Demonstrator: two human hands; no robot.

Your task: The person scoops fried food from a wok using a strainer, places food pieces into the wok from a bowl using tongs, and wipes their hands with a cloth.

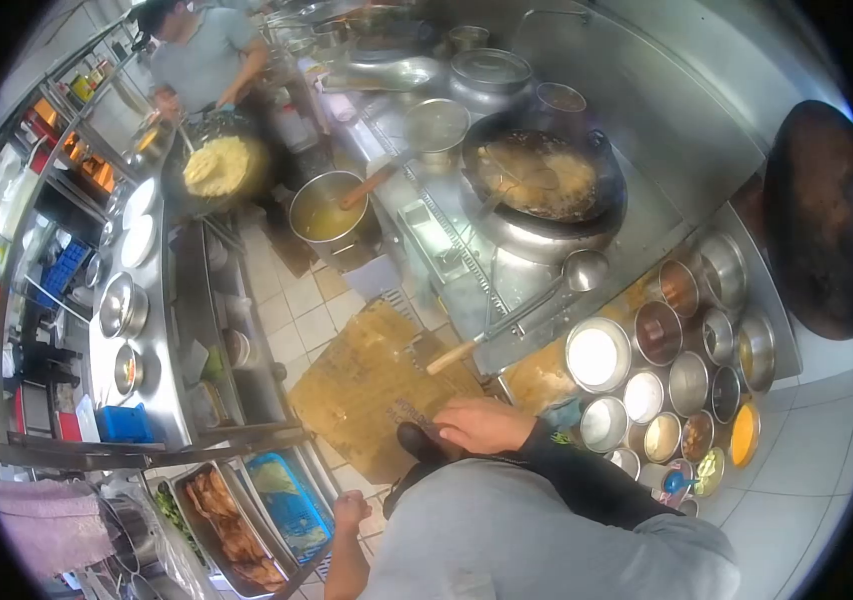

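My left hand (pixel 352 510) hangs at my left side near the metal trays, its fingers curled into a fist with nothing visible in it. In front of my body, my right hand (pixel 482 425) is loosely spread, palm down, and holds nothing visible. Beyond it, a ladle (pixel 585 270) and a wooden-handled tool (pixel 454 356) lie on the stove edge. A wok (pixel 607 200) on the burner holds bubbling oil with browned food, and a wire skimmer (pixel 532 175) rests in it.
Ingredient bowls (pixel 599 355) crowd the right side. A co-worker (pixel 202 55) at the upper left holds a wok with yellow food (pixel 217 167). A pot (pixel 332 210) stands beside the stove, and a plate-lined counter (pixel 162 350) runs along the left. Cardboard (pixel 357 380) covers the floor.
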